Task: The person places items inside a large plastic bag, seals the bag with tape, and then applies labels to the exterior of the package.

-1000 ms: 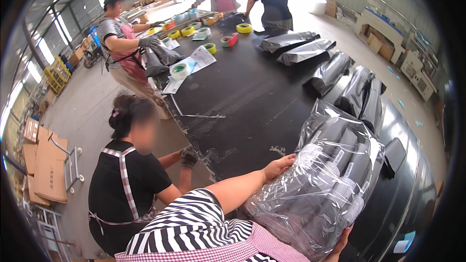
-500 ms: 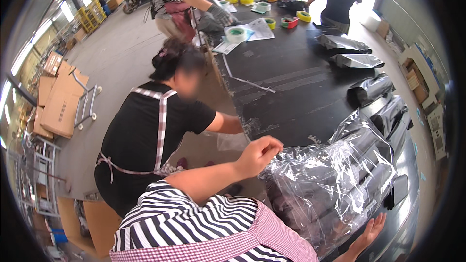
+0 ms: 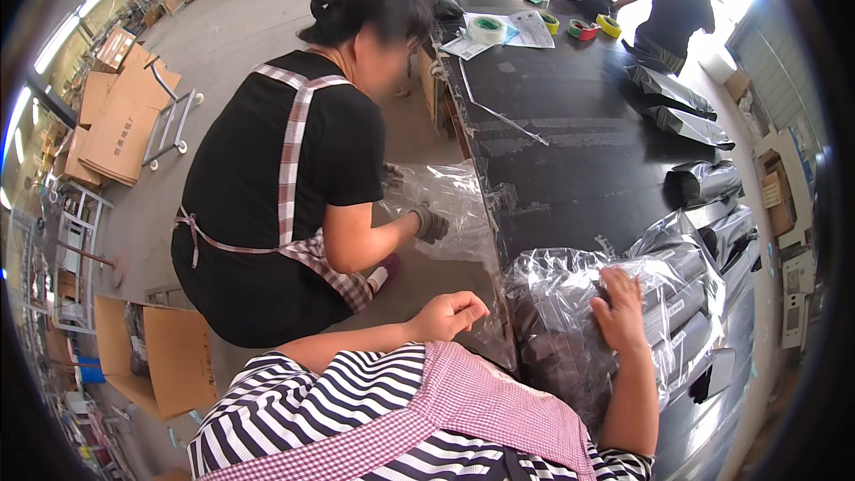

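Plastic bag (image 3: 570, 316) at lower right of the frame lies under the flattened, ungripping right hand (image 3: 622, 310); left hand (image 3: 450, 315), lower centre, loosely curled, released.

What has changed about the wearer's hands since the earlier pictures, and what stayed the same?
The left hand came off the clear bag, away to its left; the right hand moved from the bag's right edge onto its top. The dark packages farther along the table stayed put.

Showing a glossy, crinkled plastic bag (image 3: 565, 325) under the right hand (image 3: 621, 307), a smooth, shiny tabletop (image 3: 570, 174) beyond, a matt cardboard carton (image 3: 183, 354) left of the left hand (image 3: 448, 314).
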Motion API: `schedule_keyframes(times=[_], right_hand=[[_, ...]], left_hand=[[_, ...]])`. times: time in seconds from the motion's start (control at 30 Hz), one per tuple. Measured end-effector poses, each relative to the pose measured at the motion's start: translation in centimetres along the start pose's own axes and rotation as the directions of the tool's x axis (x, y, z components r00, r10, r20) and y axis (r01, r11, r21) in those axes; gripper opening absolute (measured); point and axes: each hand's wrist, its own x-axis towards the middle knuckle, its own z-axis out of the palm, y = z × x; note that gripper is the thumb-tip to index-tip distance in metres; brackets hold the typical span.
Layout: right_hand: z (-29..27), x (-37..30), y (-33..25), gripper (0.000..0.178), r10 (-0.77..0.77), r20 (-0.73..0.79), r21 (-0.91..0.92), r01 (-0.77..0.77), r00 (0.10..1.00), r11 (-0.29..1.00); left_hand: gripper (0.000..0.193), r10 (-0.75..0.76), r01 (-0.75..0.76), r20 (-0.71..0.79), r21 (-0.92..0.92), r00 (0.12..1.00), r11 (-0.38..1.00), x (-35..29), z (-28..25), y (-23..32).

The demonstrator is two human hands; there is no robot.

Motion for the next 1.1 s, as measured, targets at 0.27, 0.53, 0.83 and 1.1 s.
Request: schedule_keyframes(times=[0.27, 0.53, 0.83, 1.1], right_hand=[[2.9, 0.6, 0.4, 0.038, -0.062, -0.151, -0.054, 0.054, 0.987, 0.997], [2.7, 0.2, 1.1, 0.043, -0.040, -0.149, 0.000, 0.040, 0.988, 0.999], [3.1, 0.4, 1.6, 0.045, -0.057, -0.159, 0.005, 0.059, 0.986, 0.998], [4.1, 0.5, 2.2, 0.041, -0.059, -0.144, -0.012, 0.058, 0.988, 0.998]], left_hand=[[0.026, -0.037, 0.030, 0.116, 0.059, 0.993, 0.998, 0.2, 0.9, -2.3], [0.030, -0.141, 0.104, 0.193, 0.193, 0.971, 0.976, 1.3, 2.1, 0.0], [0.036, -0.156, 0.113, 0.194, 0.213, 0.969, 0.970, 1.4, 2.3, -0.6], [0.037, -0.090, 0.067, 0.113, 0.194, 0.989, 0.979, -1.1, 2.4, -2.6]])
